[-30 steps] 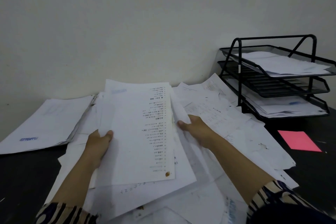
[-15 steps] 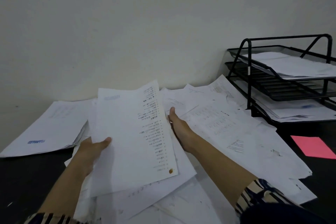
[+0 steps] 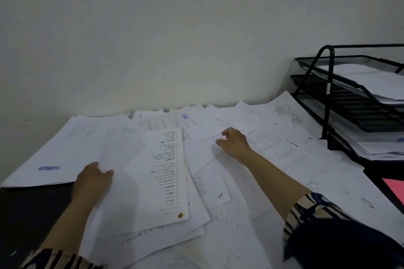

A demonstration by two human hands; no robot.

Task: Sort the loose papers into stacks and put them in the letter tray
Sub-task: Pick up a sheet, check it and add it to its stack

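1. Nothing printed can be read letter for letter anywhere in the view.
2. The held sheet [image 3: 153, 177], at 7 o'clock, carries a column of small dark print down its right edge; the characters are too small to make out.
3. The stack of papers [image 3: 65, 153] at 9 o'clock bears a blue stamp or logo [image 3: 49, 168] near its front edge, blurred past reading.
4. A loose sheet [image 3: 188, 120] at 12 o'clock of the pile shows a blue mark and faint lines, illegible.
5. The printed sheet [image 3: 282, 150] at 3 o'clock holds rows of tiny text, also illegible.
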